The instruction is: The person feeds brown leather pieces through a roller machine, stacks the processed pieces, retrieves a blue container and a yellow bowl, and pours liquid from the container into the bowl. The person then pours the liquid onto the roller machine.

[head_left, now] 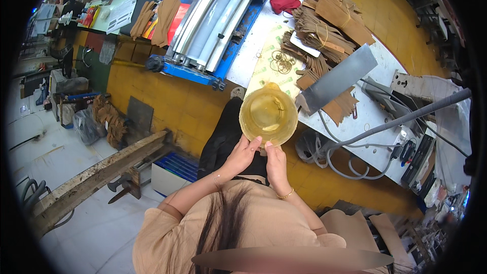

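A round, translucent yellowish plastic tub (248, 124) is tilted so that I look into its open top. Its inside looks stained, and a small lip or tab sticks out on its far side. My left hand (243, 155) grips the near rim with the thumb on top. Close beside it, my right hand (276, 164) holds the same rim with its thumb. The fingers underneath are mostly hidden. Beyond the tub, a pile of rubber bands (282, 62) lies on a patterned yellowish sheet (263, 74) at the white table's edge.
Banded stacks of brown leather pieces (324, 33) and a grey metal plate (341, 78) cover the white table (243, 66). A blue-framed roller machine (209, 25) stands at the far left. A grey hose (406, 116) crosses on the right. A rusty beam (96, 180) lies at left.
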Tool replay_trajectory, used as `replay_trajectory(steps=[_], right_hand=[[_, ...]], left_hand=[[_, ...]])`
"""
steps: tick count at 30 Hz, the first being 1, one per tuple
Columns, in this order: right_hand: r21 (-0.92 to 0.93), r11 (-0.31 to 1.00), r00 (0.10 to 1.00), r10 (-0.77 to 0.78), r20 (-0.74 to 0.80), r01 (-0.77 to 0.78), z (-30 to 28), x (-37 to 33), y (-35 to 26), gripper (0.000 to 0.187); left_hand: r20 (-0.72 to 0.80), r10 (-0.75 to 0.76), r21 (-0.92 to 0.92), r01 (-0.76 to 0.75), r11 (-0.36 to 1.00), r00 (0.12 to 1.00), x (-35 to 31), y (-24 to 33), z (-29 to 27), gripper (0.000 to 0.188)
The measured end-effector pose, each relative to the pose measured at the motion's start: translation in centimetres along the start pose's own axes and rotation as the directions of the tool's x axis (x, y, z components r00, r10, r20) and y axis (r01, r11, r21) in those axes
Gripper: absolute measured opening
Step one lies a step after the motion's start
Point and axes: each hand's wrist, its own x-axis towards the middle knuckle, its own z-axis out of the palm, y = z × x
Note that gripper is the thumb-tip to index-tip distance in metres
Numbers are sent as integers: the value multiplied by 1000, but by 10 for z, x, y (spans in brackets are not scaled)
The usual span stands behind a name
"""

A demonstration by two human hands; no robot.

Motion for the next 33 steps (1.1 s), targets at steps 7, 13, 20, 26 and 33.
replay_trajectory(steps=[7,13,20,26,33], right_hand=[[-127,984,975,-95,201,122,26,-15,1,40],[-329,896,863,-104,494,297,24,-17,-8,34],[-454,847,898,-60,437,278,11,4,-15,29],[-550,764,899,-87,429,337,26,35,-16,28],[-732,504,871,-95,481,459,62,78,-10,24]], left_hand=[[-36,-143,-270,128,954,989,-5,-20,-35,39],[-20,-159,-262,149,954,987,-23,-26,-87,37],[-75,-246,59,250,966,966,-49,-30,-170,44],[-111,-203,225,223,948,973,-72,-17,-270,35],[-308,-3,318,106,942,952,-68,42,-385,12]])
